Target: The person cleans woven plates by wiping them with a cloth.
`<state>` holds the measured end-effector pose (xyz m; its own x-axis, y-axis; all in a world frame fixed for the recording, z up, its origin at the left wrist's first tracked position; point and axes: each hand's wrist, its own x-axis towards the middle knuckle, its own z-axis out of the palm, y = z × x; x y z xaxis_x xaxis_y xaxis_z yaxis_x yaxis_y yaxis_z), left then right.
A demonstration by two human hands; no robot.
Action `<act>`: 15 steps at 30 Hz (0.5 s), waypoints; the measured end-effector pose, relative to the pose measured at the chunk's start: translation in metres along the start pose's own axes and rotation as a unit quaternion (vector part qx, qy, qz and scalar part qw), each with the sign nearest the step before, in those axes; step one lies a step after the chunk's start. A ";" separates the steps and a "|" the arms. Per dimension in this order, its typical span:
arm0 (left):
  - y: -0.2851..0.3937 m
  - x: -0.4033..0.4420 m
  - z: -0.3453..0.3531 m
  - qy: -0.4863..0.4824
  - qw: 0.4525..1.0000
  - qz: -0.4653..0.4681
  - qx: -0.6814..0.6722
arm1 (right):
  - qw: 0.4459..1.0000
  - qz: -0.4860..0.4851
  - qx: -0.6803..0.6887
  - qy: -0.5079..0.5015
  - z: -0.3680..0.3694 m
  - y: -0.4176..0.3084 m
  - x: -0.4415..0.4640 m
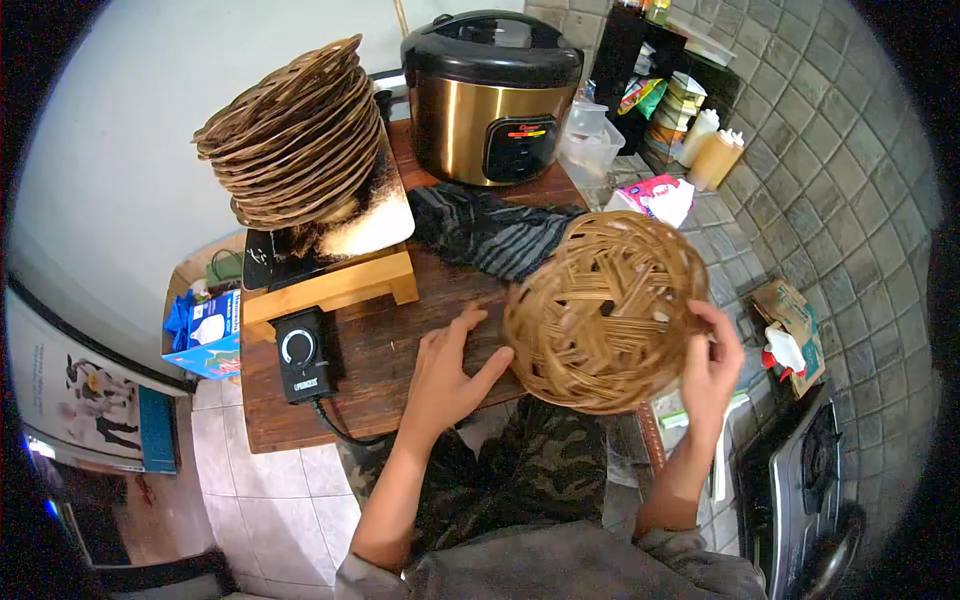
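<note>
A round woven wicker plate (607, 315) is held up over the right side of the wooden table. My right hand (710, 365) grips its right rim between thumb and fingers. On the opposite side, my left hand (455, 375) is open, fingers apart, with the thumb tip at the plate's left edge; whether it touches, I cannot tell. Part of a striped dark cloth (500, 230) is hidden behind the plate. A leaning stack of similar wicker plates (300, 145) rests on a flat griddle (375, 225) at the left.
A gold and black rice cooker (490, 100) stands at the table's back. The griddle's control box (302, 355) and cord lie at the left front of the table (370, 330). Squeeze bottles (715, 158) and a tissue pack (655, 198) sit beyond; a gas stove (800, 480) is right.
</note>
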<state>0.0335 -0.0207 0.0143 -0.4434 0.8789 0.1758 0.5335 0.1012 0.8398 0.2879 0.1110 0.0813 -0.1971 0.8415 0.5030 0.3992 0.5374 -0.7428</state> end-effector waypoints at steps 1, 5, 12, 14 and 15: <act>-0.002 0.000 0.000 0.002 1.000 -0.003 -0.002 | 0.999 -0.024 -0.020 0.008 -0.010 0.008 0.002; -0.008 0.002 0.003 0.026 0.997 0.064 0.022 | 0.995 -0.009 -0.035 0.090 -0.034 0.010 0.001; -0.010 0.004 0.004 0.027 0.994 0.092 0.055 | 0.945 0.154 0.244 0.153 -0.012 0.100 0.005; -0.011 0.004 0.004 0.028 0.994 0.097 0.052 | 0.904 0.204 0.340 0.158 0.012 0.117 -0.005; -0.011 0.004 0.004 0.027 0.994 0.098 0.050 | 0.880 0.246 0.370 0.167 0.022 0.121 -0.009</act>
<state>0.0288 -0.0167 0.0035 -0.3613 0.8598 0.3607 0.6804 -0.0214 0.7325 0.3182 0.1697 -0.0230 0.1600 0.9859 0.0497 -0.3536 0.1043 -0.9296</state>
